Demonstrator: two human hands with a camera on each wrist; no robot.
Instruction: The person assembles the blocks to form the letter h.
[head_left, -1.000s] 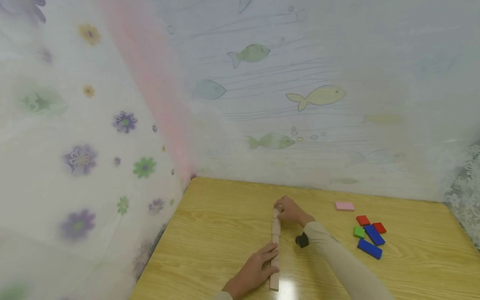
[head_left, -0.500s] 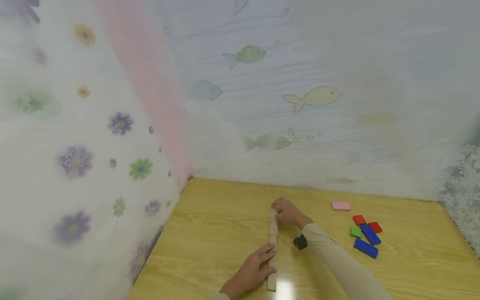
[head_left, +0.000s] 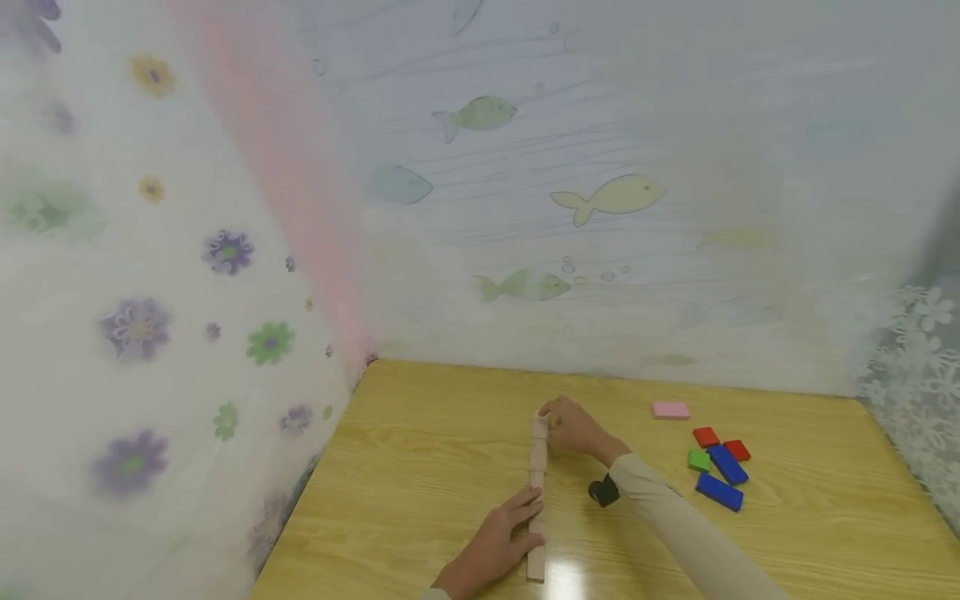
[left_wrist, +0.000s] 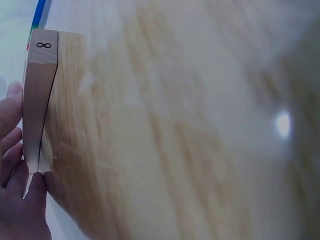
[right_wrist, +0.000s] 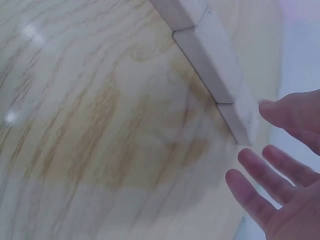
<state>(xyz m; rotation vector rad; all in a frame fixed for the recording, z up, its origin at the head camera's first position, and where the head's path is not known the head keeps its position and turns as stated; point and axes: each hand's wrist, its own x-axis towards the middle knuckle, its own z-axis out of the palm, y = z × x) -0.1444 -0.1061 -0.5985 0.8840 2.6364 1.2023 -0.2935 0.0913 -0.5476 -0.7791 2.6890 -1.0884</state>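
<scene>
Several plain wooden blocks [head_left: 537, 458] lie end to end in a narrow row on the table. Fingers and thumb of my left hand [head_left: 491, 542] reach out against the left side of the nearer blocks. In the left wrist view, the end face of the nearest wooden block [left_wrist: 42, 46] carries a dark figure like an 8. My right hand [head_left: 576, 429] is at the far end of the row. The right wrist view shows that hand [right_wrist: 290, 185] with spread fingers, a small gap away from the end block [right_wrist: 237, 117], holding nothing.
Right of the row lie a pink block [head_left: 671, 411], two red blocks [head_left: 706, 437], a green block [head_left: 699, 460] and two blue blocks [head_left: 720, 492]. A black device [head_left: 603, 491] shows beneath the right wrist. Decorated walls border the wooden table [head_left: 420, 433] at the back and left.
My right fingers have loosened from the far end block and shifted slightly right of it. The left hand stays in place along the row. The head view has turned slightly right.
</scene>
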